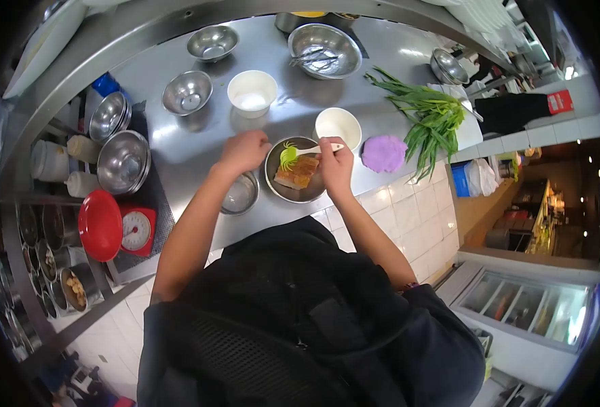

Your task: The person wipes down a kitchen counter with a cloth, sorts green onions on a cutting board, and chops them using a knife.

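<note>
Right hand (336,163) was clamped on the brush (298,154) handle, green bristles on the meat (298,172) in the pan (277,183). Left hand (244,150) gripped the rim at nine o'clock. Meat looked soft, slippery; lift from beneath. Herbs (430,119) at two.

This was a commercial kitchen: a stainless steel counter (198,142) across the upper frame, stacked metal bowls (122,161) and a red scale (137,230) at left, white tiling (408,210) at right.
</note>
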